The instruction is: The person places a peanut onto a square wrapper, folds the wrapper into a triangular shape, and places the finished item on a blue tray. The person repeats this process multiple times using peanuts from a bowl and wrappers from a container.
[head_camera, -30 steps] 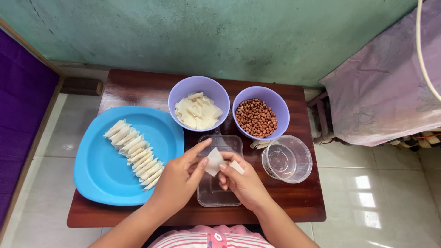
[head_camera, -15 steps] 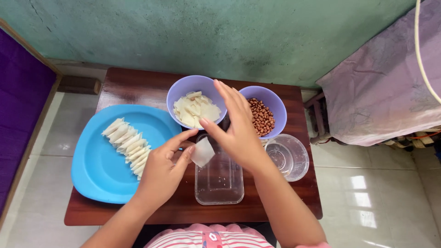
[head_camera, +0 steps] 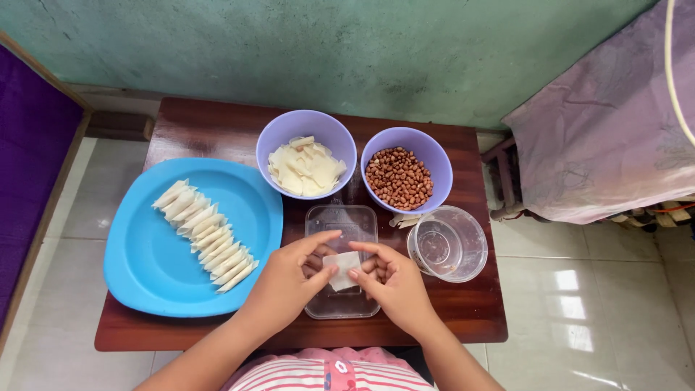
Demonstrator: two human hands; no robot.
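Wrapper square (head_camera: 341,269), small, thin and pale, sits pinched between both hands just above a clear rectangular container (head_camera: 342,228) at the front middle of a dark wooden bench (head_camera: 181,119). The left hand (head_camera: 286,286) grips its left edge with thumb and forefinger closed on it; the right hand (head_camera: 394,282) grips the right edge the same way, the other fingers curled loosely. Neither hand is flat or free. To the left lies a large blue plate (head_camera: 145,268) carrying a slanting row of folded white parcels (head_camera: 206,235), packed side by side and touching. Behind the container stand two lilac bowls: the left bowl (head_camera: 279,137) holds a loose heap of flat pale wrapper pieces, the right bowl (head_camera: 376,148) holds brown peanuts (head_camera: 399,178). Just beside the right hand is a round clear bowl (head_camera: 463,246), apparently holding a little liquid, though that is hard to tell. The square looks flat and unfilled, so I judge the work to be at the start of shaping one piece, with the sheet held ready. Folding it would call for a light, even pinch, as so thin a sheet seems likely to tear or crease unevenly. A striped pink garment shows at the bottom edge.
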